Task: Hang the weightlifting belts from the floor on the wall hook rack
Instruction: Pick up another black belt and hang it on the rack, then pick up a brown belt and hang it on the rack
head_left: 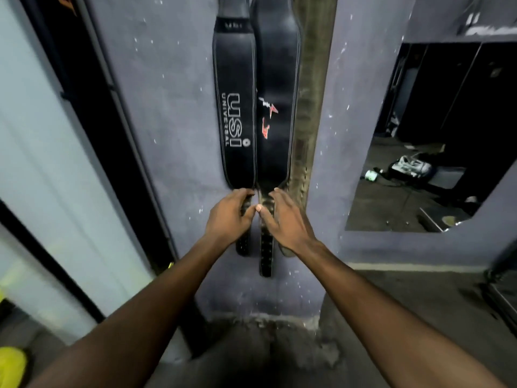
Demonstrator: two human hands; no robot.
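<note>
Three weightlifting belts hang side by side down the grey wall. The left one is black with white USI lettering (pixel 235 107). The middle black belt (pixel 277 79) carries red marks. A worn olive-brown belt (pixel 310 79) hangs on the right. The hook rack is above the frame, out of view. My left hand (pixel 228 217) curls its fingers around the narrow strap end of the USI belt. My right hand (pixel 285 219) lies flat with fingers apart over the strap ends of the middle and brown belts, its thumb touching my left fingers.
A dark door frame (pixel 112 121) and pale panel stand to the left. A wall opening on the right shows a dim room with a bag (pixel 411 166) and clutter on its floor. A yellow-green object (pixel 11 365) sits at the bottom left. Grey concrete floor lies below.
</note>
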